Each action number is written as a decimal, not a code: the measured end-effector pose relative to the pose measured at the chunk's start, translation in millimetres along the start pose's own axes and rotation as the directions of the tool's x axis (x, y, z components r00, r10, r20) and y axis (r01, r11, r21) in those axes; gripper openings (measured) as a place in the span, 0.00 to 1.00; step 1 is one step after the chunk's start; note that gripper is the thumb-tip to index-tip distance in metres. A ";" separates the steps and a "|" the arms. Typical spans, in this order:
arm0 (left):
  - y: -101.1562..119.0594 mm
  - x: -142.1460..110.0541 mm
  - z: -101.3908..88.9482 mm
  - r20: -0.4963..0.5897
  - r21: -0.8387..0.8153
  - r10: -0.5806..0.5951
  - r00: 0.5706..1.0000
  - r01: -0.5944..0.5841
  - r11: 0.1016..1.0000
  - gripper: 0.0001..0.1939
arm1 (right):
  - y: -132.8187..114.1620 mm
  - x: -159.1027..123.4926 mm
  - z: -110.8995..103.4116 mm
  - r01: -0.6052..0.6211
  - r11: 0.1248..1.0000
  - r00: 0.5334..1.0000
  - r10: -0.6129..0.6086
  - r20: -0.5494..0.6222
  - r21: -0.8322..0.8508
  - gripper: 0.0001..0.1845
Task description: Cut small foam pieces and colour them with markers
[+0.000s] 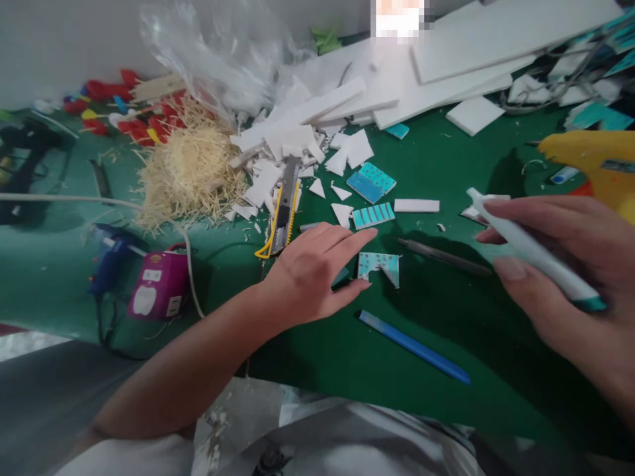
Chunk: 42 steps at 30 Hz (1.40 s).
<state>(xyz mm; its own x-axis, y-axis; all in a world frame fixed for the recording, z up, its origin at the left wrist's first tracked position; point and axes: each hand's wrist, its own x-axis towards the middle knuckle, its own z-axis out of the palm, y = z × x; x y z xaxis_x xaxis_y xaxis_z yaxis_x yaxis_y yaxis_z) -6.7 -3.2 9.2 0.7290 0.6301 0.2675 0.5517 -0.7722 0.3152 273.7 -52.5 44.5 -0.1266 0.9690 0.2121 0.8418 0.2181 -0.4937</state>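
My left hand [312, 271] hovers or rests over the green table, its thumb and fingers stretched apart. A dark teal piece [341, 277] shows partly between them; the rest is hidden. Just beyond the fingertips lies a notched turquoise dotted foam piece [380, 263]. My right hand [550, 307] grips a white marker [540, 254] with a teal end, its narrow tip pointing up and left. Between the hands are a dark, thin pen-like tool [446, 256] and a blue pen [414, 347]. A striped turquoise piece [374, 215] sits above the left fingers.
A yellow box cutter [285, 211] lies beside white foam scraps [265, 182] and a straw heap [191, 162]. White foam boards [471, 63] stack at the back. A yellow glue gun [595, 155] is at right; a blue glue gun [112, 258] and purple box [159, 284] are at left.
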 end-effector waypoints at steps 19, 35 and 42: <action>-1.8 0.3 0.3 0.015 0.011 -0.015 1.000 0.015 1.000 0.19 | 29.0 15.9 14.4 0.492 0.833 0.865 -0.502 0.031 -0.251 0.10; 1.2 1.9 0.3 0.025 -0.043 0.000 1.000 0.001 0.999 0.19 | 14.3 6.9 23.2 0.525 0.762 0.839 -0.538 0.082 -0.379 0.12; 1.7 0.6 -1.1 0.038 -0.065 -0.020 0.999 0.022 0.998 0.22 | 11.4 4.1 23.4 0.568 0.764 0.818 -0.563 0.115 -0.305 0.19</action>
<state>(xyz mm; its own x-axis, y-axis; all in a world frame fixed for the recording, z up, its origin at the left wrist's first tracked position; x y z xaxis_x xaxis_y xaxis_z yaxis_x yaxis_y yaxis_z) -5.7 -4.0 10.8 0.7326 0.6418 0.2265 0.5405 -0.7509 0.3795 270.5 -43.4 20.0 -0.6380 0.6837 0.3542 0.7314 0.6820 0.0009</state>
